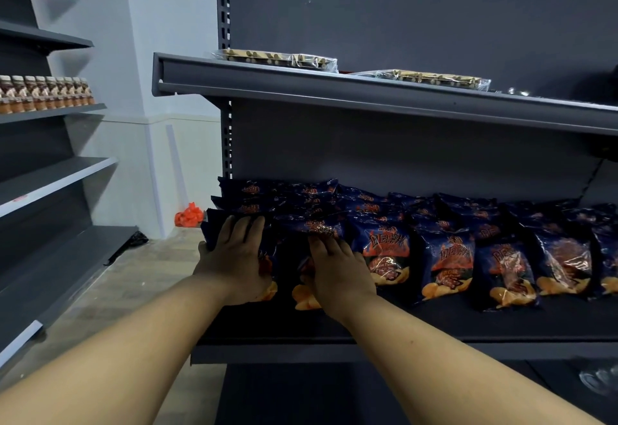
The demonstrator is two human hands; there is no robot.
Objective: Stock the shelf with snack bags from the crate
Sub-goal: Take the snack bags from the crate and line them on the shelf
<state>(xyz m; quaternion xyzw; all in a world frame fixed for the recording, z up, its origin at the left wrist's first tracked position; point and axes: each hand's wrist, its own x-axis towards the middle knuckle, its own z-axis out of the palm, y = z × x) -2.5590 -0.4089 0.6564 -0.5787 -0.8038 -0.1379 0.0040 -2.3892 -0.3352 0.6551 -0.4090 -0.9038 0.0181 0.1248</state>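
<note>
Dark blue snack bags (448,257) with orange print lie in overlapping rows along the dark shelf (434,324), from its left end to the right edge of view. My left hand (234,257) lies flat on the leftmost snack bag (230,220), thumb hooked round its left edge. My right hand (334,267) presses palm down on the neighbouring bag (321,230), fingers spread. Both bags rest on the shelf at the front of the left stack. The crate is not in view.
The shelf above (334,90) juts out over the bags and carries clear packs of wafer rolls (281,58). To the left stands another shelf unit with a row of bottles (43,93). An orange bag (189,215) lies on the floor by the wall.
</note>
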